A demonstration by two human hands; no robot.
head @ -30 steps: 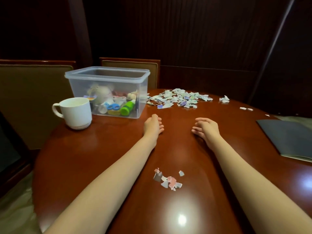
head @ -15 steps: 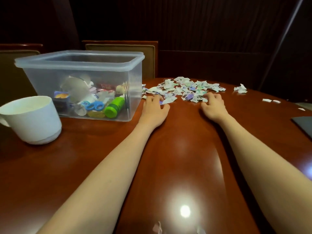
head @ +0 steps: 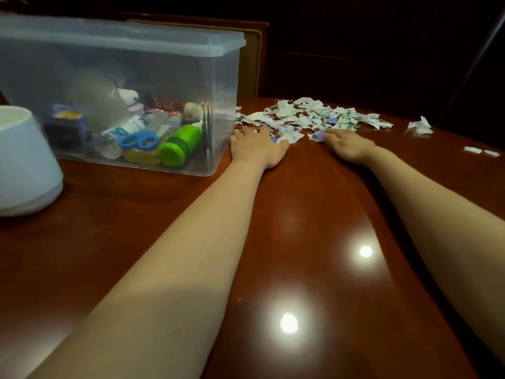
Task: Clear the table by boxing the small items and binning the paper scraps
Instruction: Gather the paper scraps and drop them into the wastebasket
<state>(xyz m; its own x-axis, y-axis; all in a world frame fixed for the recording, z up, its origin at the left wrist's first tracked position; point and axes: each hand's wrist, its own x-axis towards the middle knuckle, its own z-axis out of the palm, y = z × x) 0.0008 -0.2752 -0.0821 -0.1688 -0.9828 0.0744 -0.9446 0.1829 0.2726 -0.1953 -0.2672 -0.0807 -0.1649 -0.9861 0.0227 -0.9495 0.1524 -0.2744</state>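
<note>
Scraps point(head: 314, 116) of torn printed paper heaped on glossy wooden table point(head: 300, 214) beside one clear ribbed plastic box point(head: 191, 64); left hand point(head: 257, 149) and right hand point(head: 347, 144) flat on pile's near edge, fingers straight.

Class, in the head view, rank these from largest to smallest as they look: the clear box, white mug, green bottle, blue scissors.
1. clear box
2. white mug, nearer the camera and cut off, so unsure
3. green bottle
4. blue scissors, only handles showing
</note>
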